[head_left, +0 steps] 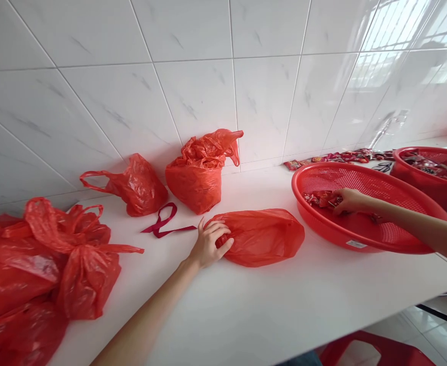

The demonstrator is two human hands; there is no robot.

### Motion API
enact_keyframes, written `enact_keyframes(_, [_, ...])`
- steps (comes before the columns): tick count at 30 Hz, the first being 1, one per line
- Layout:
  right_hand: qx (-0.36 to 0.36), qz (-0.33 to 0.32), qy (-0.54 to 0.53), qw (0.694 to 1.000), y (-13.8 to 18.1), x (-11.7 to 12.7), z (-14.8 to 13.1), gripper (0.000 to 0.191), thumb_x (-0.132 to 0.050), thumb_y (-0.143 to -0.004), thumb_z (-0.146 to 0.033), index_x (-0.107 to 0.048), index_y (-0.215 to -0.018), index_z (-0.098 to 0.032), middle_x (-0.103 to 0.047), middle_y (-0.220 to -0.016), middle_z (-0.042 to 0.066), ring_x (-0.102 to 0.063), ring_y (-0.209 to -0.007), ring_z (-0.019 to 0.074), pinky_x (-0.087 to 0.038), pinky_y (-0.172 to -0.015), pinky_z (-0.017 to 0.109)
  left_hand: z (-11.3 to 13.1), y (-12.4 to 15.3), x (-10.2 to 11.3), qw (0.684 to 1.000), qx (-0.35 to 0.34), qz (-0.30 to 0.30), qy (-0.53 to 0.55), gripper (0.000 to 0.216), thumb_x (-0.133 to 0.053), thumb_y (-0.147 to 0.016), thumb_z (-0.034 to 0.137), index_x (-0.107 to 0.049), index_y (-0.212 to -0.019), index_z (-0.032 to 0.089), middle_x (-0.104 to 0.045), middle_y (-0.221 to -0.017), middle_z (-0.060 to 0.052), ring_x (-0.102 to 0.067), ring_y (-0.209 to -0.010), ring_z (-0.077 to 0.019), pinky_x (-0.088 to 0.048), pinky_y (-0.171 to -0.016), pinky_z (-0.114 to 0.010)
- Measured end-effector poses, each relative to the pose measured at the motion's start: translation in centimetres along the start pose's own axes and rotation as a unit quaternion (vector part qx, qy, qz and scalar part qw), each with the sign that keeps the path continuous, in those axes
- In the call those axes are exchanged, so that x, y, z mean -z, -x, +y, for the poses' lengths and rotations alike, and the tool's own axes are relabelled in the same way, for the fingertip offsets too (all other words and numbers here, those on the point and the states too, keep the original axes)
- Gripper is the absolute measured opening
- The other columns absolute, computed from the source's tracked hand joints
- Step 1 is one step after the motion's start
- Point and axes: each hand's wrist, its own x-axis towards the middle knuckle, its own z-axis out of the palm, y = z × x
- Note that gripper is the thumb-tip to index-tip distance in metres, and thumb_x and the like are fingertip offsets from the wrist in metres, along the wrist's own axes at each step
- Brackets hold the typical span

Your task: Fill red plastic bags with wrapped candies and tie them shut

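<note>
My left hand (209, 241) is at the left end of a thin red plastic bag (261, 239) that lies on the white table with its mouth spread to the right. Its fingers curl over the bag's edge, with the thumb close to the fingertips. My right hand (347, 201) reaches into a large red plastic basket (364, 241), its fingers closed around small red wrapped packets (324, 198). How many packets it grips is hidden. A dark red ribbon (170, 231) lies just left of my left hand.
Several filled, tied red bags (21, 264) are piled at the left. Two more red bags, a smaller one (143, 188) and a fuller one (195, 180), stand by the tiled wall. Wrapped packets (345, 156) line the wall behind the basket. A second basket (429, 178) stands at right; a red stool (379, 348) is below.
</note>
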Motion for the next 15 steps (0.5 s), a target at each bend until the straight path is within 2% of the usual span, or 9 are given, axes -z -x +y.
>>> enact_keyframes(3, [-0.024,-0.035,-0.023,0.999,0.4,0.5,-0.6,0.015,-0.054,-0.076,-0.007,-0.069,-0.078,-0.009,-0.063,-0.063,0.005,-0.062,-0.065,0.0176,-0.047,-0.061,0.031,-0.1,0.0,-0.1,1.000,0.002,0.007,0.002,0.026,-0.054,-0.091,0.043,-0.070,-0.092,0.022,-0.075,-0.106,-0.007,-0.066,-0.110,-0.0273,-0.012,-0.122,-0.062])
enact_keyframes(6, [-0.029,-0.076,-0.068,0.994,0.8,1.7,-1.1,0.020,-0.049,-0.082,-0.005,-0.059,-0.066,-0.013,-0.056,-0.058,0.000,-0.059,-0.060,0.0111,-0.049,-0.063,0.026,-0.3,0.0,-0.2,1.000,0.000,0.013,0.005,0.025,-0.054,-0.091,0.041,-0.070,-0.092,0.022,-0.075,-0.106,-0.007,-0.065,-0.111,-0.0270,-0.010,-0.122,-0.061])
enact_keyframes(11, [-0.060,-0.096,-0.096,0.989,0.2,4.0,-0.8,0.014,-0.060,-0.077,-0.003,-0.057,-0.070,-0.014,-0.062,-0.065,0.002,-0.062,-0.062,0.0125,-0.056,-0.062,0.023,-0.6,-0.1,-0.4,1.000,0.003,0.011,0.008,0.027,-0.053,-0.091,0.042,-0.070,-0.092,0.022,-0.075,-0.105,-0.007,-0.065,-0.112,-0.0281,-0.014,-0.120,-0.064])
enact_keyframes(15, [-0.102,-0.091,-0.056,0.989,-0.9,4.6,0.4,0.013,-0.060,-0.083,-0.008,-0.058,-0.072,-0.014,-0.060,-0.066,0.004,-0.060,-0.062,0.0141,-0.056,-0.056,0.023,-0.6,-0.1,-0.4,1.000,0.003,0.015,0.002,0.027,-0.052,-0.091,0.042,-0.070,-0.091,0.022,-0.074,-0.105,-0.007,-0.066,-0.111,-0.0290,-0.013,-0.120,-0.066])
